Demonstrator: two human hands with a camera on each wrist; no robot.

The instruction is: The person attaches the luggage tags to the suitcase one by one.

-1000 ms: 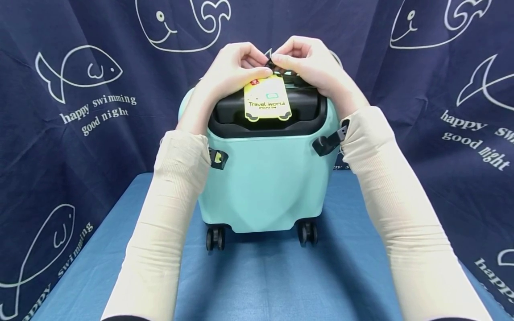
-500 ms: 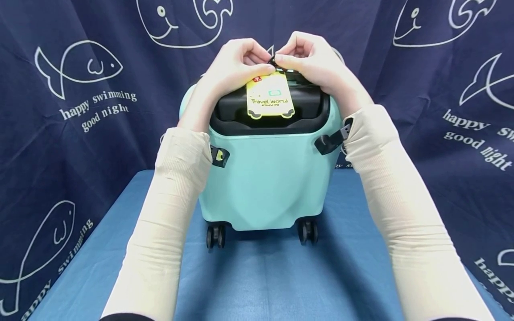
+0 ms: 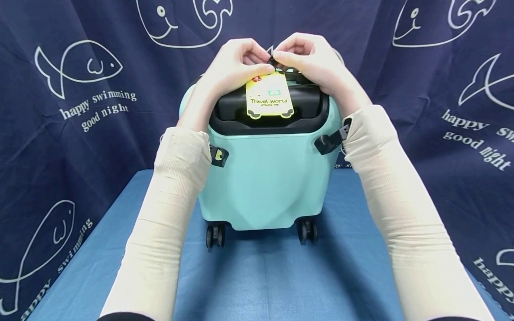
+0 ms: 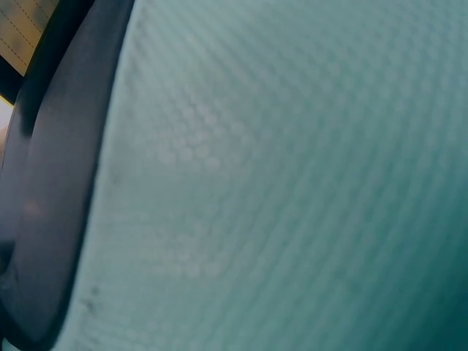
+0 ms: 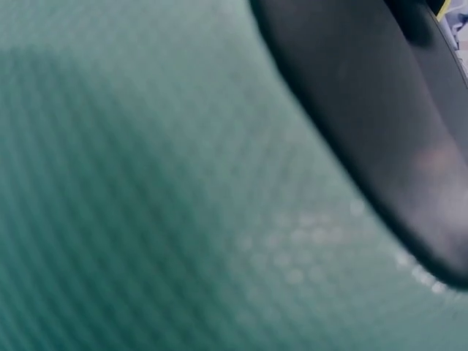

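A mint-green suitcase (image 3: 263, 178) stands upright on its black wheels in the head view. Against its black top panel (image 3: 230, 109) hangs a yellow luggage tag (image 3: 270, 96) printed "Travel World". Above the tag, a small black strap (image 3: 271, 61) is pinched between the fingertips of my left hand (image 3: 238, 62) and my right hand (image 3: 311, 58). The hands almost meet there, and fingers hide most of the strap. Both wrist views are filled by the blurred green shell (image 4: 278, 175) and black panel edge (image 5: 365, 110); neither hand's grip shows there.
Under the suitcase lies a blue cloth-covered table (image 3: 261, 276). A dark blue curtain (image 3: 132, 133) with white fish and whale drawings hangs behind and at both sides. Wrist camera mounts (image 3: 331, 140) sit close to the suitcase's front face.
The view has shifted slightly, and the hands and tag sit a little higher and further right than a second ago. In the last half second, the right fingertips shift slightly at the strap.
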